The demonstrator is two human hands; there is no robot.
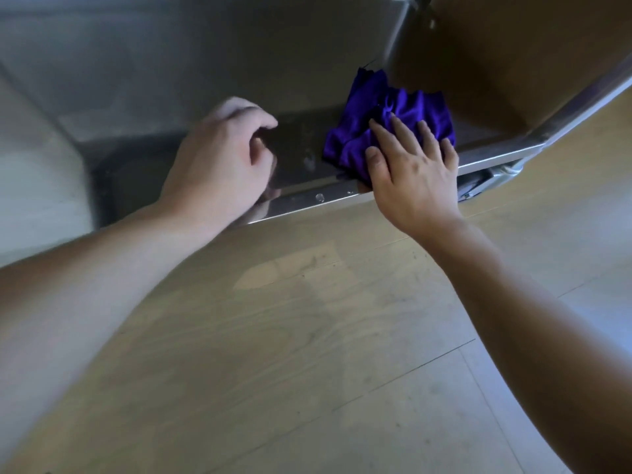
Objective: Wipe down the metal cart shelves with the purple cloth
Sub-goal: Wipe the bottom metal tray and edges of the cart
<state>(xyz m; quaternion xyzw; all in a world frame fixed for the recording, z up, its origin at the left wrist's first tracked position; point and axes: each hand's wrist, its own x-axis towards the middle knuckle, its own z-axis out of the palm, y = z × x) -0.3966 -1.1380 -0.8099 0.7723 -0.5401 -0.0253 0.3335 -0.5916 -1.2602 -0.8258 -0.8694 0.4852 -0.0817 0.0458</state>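
From the head view, the right hand point(414, 186) lies flat, fingers spread, pressing the purple cloth point(407, 109) onto the metal cart shelf point(307, 199) at its front edge, near the right corner. The left hand point(219, 165), blurred, hovers over the same front edge with fingers loosely curled, holding nothing. Below is the wooden floor point(307, 336).

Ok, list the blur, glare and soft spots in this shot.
Head view: the left hand is motion-blurred; the right hand on the purple cloth is sharper; the shelf rim mirrors the left hand; the cart's upper part is dim and soft.
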